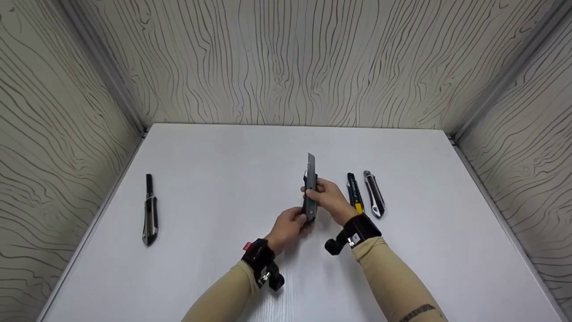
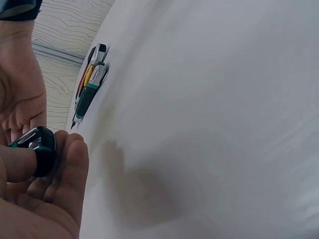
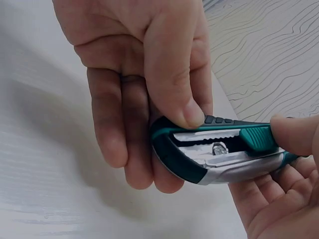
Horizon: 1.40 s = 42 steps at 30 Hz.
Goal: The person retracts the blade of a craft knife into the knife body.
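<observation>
A green, black and silver utility knife is held up over the table in both hands, its blade extended toward the back wall. My left hand pinches the butt end, thumb on top and fingers below, as the right wrist view shows. My right hand grips the knife nearer the blade. Its thumb lies against the end of the green slider. In the left wrist view only the knife's butt end shows; the blade is hidden there.
Right of the hands, a black utility knife with a yellow part and a silver-and-black one lie side by side. Another utility knife lies at the far left, black blade out. Patterned walls enclose the white table.
</observation>
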Tool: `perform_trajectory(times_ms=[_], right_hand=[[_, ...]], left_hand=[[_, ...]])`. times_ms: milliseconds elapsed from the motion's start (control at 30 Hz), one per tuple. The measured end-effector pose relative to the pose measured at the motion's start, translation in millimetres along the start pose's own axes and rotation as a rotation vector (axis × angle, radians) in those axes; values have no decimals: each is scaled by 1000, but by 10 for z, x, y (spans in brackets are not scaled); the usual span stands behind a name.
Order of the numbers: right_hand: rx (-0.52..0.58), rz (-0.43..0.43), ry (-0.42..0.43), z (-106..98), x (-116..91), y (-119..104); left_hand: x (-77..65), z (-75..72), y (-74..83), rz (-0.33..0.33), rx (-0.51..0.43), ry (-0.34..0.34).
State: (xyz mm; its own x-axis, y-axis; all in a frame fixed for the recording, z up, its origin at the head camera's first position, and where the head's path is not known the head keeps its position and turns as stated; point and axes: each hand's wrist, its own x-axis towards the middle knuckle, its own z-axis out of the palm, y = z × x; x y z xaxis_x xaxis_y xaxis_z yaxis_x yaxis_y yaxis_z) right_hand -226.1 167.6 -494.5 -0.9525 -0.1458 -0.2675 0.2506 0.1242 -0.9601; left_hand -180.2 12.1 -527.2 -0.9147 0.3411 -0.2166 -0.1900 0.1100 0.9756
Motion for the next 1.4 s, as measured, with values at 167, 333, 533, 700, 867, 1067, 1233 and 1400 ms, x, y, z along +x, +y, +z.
perform_trajectory(times_ms=[167,333,533,700,867,1067,1233,1400], right_hand=[[-1,16,21,-19,11,-12],[15,21,19,-30,5,-33],[15,37,35,-22,23,63],[-34,50,18,-27,9,99],[-63,73,57,-8,8,113],[-30,101,97,35,19,135],[-5,98,114,57,15,155],[2,88,132,76,12,169]], left_hand=[[-13,16,-8,-10,-51,3],[-45,48,-46,-19,-158,-33],[-62,61,-91,-13,-214,-45],[-59,83,-119,7,-220,-13],[-60,103,-105,6,-220,11],[-47,109,-125,3,-230,22],[-43,93,-115,-11,-205,16],[-39,97,-104,-30,-194,12]])
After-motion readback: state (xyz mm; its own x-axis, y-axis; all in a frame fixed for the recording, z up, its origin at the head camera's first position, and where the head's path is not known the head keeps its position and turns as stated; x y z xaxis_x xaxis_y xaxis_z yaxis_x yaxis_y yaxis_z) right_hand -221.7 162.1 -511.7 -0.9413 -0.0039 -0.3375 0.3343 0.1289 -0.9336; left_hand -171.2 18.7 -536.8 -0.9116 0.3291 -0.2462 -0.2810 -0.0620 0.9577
